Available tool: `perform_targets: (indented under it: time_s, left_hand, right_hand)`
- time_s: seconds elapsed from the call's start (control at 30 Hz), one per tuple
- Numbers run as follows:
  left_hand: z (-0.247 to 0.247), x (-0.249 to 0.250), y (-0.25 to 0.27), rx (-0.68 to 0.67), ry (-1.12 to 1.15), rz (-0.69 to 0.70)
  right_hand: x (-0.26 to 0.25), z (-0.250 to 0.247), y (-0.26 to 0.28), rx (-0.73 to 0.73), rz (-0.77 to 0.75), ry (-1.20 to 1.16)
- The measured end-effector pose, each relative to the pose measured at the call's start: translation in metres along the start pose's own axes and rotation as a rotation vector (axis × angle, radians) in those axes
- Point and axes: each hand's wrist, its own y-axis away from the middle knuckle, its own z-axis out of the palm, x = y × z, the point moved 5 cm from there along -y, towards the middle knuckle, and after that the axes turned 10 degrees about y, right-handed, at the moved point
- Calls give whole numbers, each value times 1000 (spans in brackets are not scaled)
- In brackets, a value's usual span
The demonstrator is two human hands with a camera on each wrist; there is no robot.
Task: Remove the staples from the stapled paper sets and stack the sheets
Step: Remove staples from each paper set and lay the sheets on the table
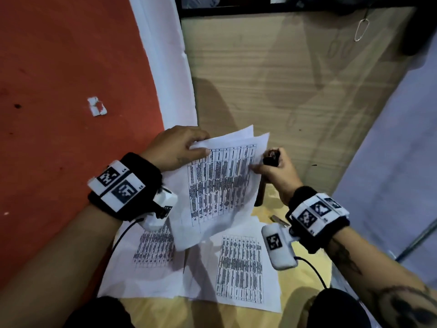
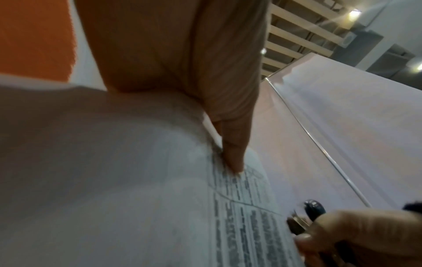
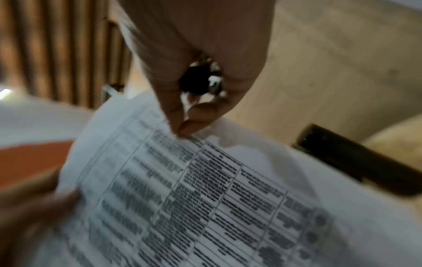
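Note:
A paper set (image 1: 222, 185) printed with tables is held up over the wooden table (image 1: 260, 79), its sheets fanning apart at the far corner. My left hand (image 1: 201, 145) grips its far left corner, thumb on top. My right hand (image 1: 255, 166) pinches the right edge between thumb and forefinger while the other fingers curl round a black staple remover (image 1: 272, 158). In the right wrist view the pinch (image 3: 180, 130) sits on the paper set (image 3: 205, 198), with the staple remover (image 3: 198, 81) in the palm. No staple can be made out.
Two loose printed sheets (image 1: 153, 252) (image 1: 241, 263) lie side by side on the table near me. A black stapler (image 1: 260, 192) lies partly under the held set. A small metal piece (image 1: 279, 220) sits by my right wrist. A paper clip (image 1: 361, 29) lies far right. Orange floor (image 1: 59, 114) is left.

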Motion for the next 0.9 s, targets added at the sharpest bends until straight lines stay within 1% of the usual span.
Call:
perform_targets:
  time_s: [0.03,0.07,0.13,0.2,0.3,0.4,0.47,0.53,0.6,0.67,0.7,0.73,0.8,0.83,0.9]
  left_hand:
    - [-3,-1,1,-28,83,21]
    - [-6,-3,3,-54,148,36]
    - [-12,-7,4,-71,222,39]
    - [-19,-13,3,-23,265,34]
    - [-28,-25,6,70,333,23]
    - [-30,-39,9,102,465,-17]
    - [-32,-46,13,128,497,-47]
    - [-37,-60,22,173,528,-115]
    - [-40,-86,38,269,636,-241]
    - [-27,-112,55,459,887,-376]
    - [-12,-119,64,533,1033,-450]
    - [7,-120,71,564,1174,-509]
    - [42,-111,76,547,1366,-515]
    - [54,-108,77,554,1372,-495]
    - [66,-105,77,668,1293,-466]
  right_hand:
    - [3,2,-1,-73,57,-146]
    - [4,4,-2,-133,96,-242]
    - [2,8,-2,-202,108,-334]
    - [-1,13,-4,-226,98,-347]
    - [-6,12,-8,-212,98,-335]
    - [-17,10,-12,-243,35,-276]
    - [-23,10,-13,-250,17,-242]
    - [-28,8,-16,-235,-1,-268]
    - [-34,1,-19,-205,-16,-302]
    - [-37,-7,-22,-176,-1,-350]
    - [-35,-8,-24,-160,28,-387]
    - [-32,-7,-25,-147,76,-430]
    - [-21,2,-28,-122,188,-506]
    - [-14,9,-29,-105,237,-529]
    - [2,20,-31,-56,308,-552]
